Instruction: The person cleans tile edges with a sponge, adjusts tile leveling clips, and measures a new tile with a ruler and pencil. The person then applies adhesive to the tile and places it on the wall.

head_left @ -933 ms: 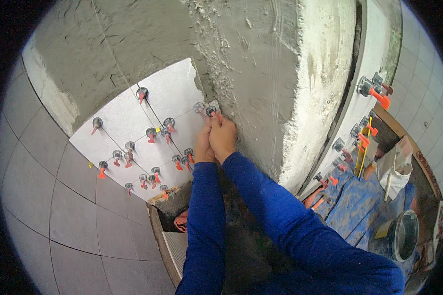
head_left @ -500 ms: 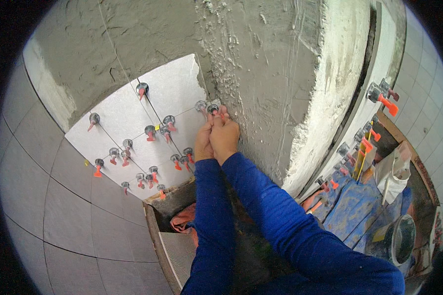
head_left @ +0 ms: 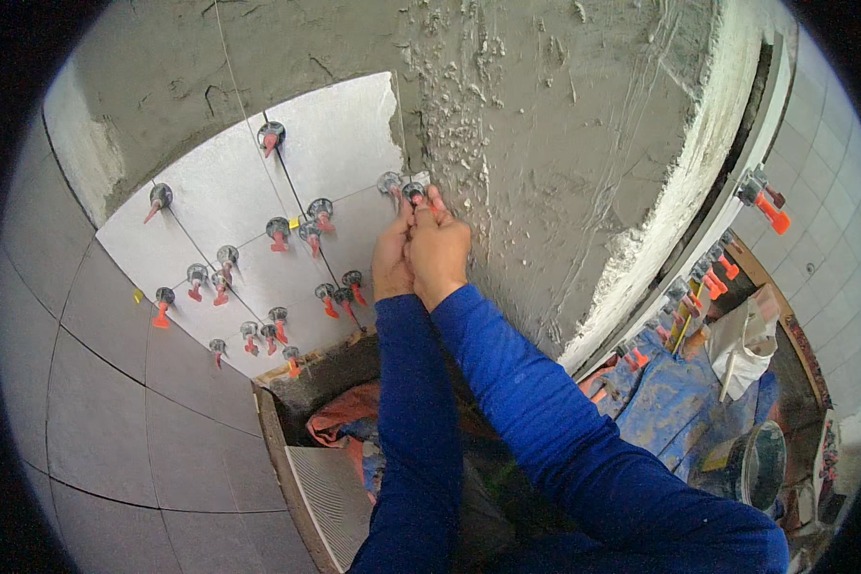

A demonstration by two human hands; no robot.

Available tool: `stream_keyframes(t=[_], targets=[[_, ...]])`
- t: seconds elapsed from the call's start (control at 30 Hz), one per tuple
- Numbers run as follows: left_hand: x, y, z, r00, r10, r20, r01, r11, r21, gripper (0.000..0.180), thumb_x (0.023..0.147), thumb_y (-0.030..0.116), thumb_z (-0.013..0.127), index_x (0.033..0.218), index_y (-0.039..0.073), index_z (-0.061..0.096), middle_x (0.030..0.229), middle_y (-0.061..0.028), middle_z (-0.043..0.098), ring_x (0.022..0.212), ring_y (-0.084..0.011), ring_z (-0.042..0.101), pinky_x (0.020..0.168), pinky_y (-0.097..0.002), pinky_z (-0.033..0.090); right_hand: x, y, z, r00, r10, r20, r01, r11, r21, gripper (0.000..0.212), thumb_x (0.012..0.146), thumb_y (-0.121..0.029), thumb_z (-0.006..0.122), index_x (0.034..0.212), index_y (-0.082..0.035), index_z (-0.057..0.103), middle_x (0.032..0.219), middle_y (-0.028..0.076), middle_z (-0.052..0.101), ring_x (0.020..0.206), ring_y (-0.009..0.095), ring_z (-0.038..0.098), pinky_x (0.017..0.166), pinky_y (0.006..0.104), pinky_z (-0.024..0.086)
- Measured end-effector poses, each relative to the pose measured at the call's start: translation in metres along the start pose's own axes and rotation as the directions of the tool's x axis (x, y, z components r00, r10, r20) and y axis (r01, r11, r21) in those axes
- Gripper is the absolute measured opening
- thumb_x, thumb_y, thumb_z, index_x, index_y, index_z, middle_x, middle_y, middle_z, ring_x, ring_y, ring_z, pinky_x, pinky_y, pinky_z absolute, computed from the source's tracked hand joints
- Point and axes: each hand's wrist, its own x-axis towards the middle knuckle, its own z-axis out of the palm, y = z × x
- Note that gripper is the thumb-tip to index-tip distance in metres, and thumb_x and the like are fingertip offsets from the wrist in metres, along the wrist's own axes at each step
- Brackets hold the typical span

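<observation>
Grey wall tiles (head_left: pixel 230 206) sit clipped; your left hand (head_left: pixel 392 260) and right hand (head_left: pixel 438 251) pinch one round orange-tipped levelling clip (head_left: pixel 414 194) shut at the edge, bare rough mortar (head_left: pixel 564 143) beyond remains.

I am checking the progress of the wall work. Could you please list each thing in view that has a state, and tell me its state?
Left hand: raised at the tile edge, pinching a clip.
Right hand: closed on the levelling clip.
White tiles: fixed on the wall, clips in the joints.
Mortar wall: bare, rough, not tiled.
Bucket: upright on the floor.
Ribbed tile: loose, lying below.
</observation>
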Motion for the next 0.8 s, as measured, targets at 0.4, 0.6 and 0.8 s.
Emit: stream_keyframes(t=[0.4, 0.6, 0.8], targets=[[-0.003, -0.001, 0.025, 0.983, 0.035, -0.181, -0.016, 0.994, 0.106, 0.027, 0.109, 0.028, 0.060, 0.116, 0.002, 0.061, 0.115, -0.0156, 0.071, 0.106, -0.0240, 0.069, 0.094, -0.0348, 0.058, -0.006, -0.011, -0.005, 0.998, -0.059, -0.034, 0.049, 0.964, -0.261, 0.027, 0.103, -0.018, 0.064, 0.092, 0.005, 0.072, 0.069, 0.004, 0.065, 0.056, 0.009, 0.055, 0.050, 0.0291, 0.045], [-0.007, 0.003, 0.027, 0.984, 0.016, -0.175, 0.013, 0.986, 0.168, 0.029, 0.109, 0.029, 0.061, 0.116, 0.001, 0.061, 0.114, -0.0156, 0.071, 0.106, -0.0241, 0.069, 0.094, -0.0353, 0.058, 0.008, 0.007, -0.007, 0.996, -0.028, 0.085, 0.042, 0.984, -0.171, 0.030, 0.106, -0.022, 0.061, 0.109, 0.006, 0.071, 0.065, 0.000, 0.058, 0.047, 0.008, 0.048, 0.043, 0.0298, 0.037], [-0.003, 0.009, 0.030, 0.984, 0.018, -0.175, 0.021, 0.976, 0.218, 0.030, 0.108, 0.030, 0.061, 0.116, 0.001, 0.061, 0.114, -0.0157, 0.071, 0.105, -0.0243, 0.069, 0.093, -0.0357, 0.058, 0.002, 0.002, -0.003, 0.994, -0.101, 0.041, 0.109, 0.947, -0.303, 0.043, 0.105, -0.026, 0.055, 0.118, 0.011, 0.071, 0.128, 0.029, 0.069, 0.114, 0.042, 0.070, 0.099, 0.0438, 0.053]])
